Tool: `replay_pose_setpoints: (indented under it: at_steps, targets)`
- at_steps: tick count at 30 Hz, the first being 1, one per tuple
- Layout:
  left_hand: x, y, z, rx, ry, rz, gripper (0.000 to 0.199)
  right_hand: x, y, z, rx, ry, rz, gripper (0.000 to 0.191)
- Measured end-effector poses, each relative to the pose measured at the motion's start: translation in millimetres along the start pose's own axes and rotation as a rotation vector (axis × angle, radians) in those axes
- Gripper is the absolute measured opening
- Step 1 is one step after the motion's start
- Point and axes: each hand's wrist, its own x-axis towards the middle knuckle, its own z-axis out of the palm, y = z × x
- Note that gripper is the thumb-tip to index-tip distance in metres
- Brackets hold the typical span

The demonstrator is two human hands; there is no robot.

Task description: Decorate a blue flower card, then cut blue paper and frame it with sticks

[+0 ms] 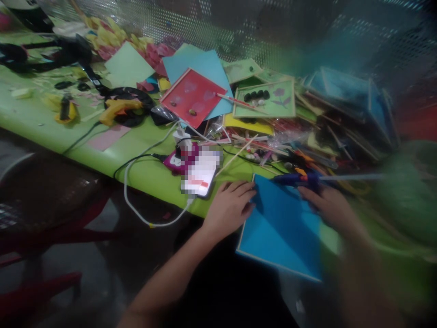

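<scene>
A blue board [282,228] with thin wooden strips along its left and lower edges lies at the front edge of the green table. My left hand [232,205] is at the board's upper left edge, its fingers bent round that edge. In my right hand [327,205] is a dark blue glue gun [302,178], held over the board's top edge. Its nozzle points left, and a clear glue stick [351,177] sticks out of its back to the right.
Left of my hands lie a lit phone [201,175] with a white cable and a purple power socket [175,160]. Behind are sticks, a red card [193,95], a green framed card [266,98] and stacked blue frames [351,95]. A yellow glue gun [119,109] lies farther left.
</scene>
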Motion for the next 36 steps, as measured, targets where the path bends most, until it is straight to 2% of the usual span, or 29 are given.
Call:
replay_pose_setpoints:
  at_steps: [6, 16, 24, 31, 36]
  targets:
    - [0, 1, 0.2, -0.003, 0.01, 0.003, 0.029, -1, -1, -3, 0.049, -0.019, 0.003, 0.058]
    - [0, -1, 2.7, 0.007, 0.019, 0.014, 0.029, 2, -3, 3, -0.013, -0.001, -0.036, 0.061]
    - [0, -1, 2.4, 0.002, 0.025, 0.017, 0.029, -7, -8, -6, 0.056, 0.017, 0.004, 0.052]
    - [0, -1, 1.3, 0.0, 0.025, 0.005, 0.029, -10, -31, -20, 0.177, 0.006, 0.052, 0.072]
    - [0, 0, 1.7, -0.006, 0.047, -0.02, 0.028, -4, -27, -17, 0.185, -0.039, 0.005, 0.075]
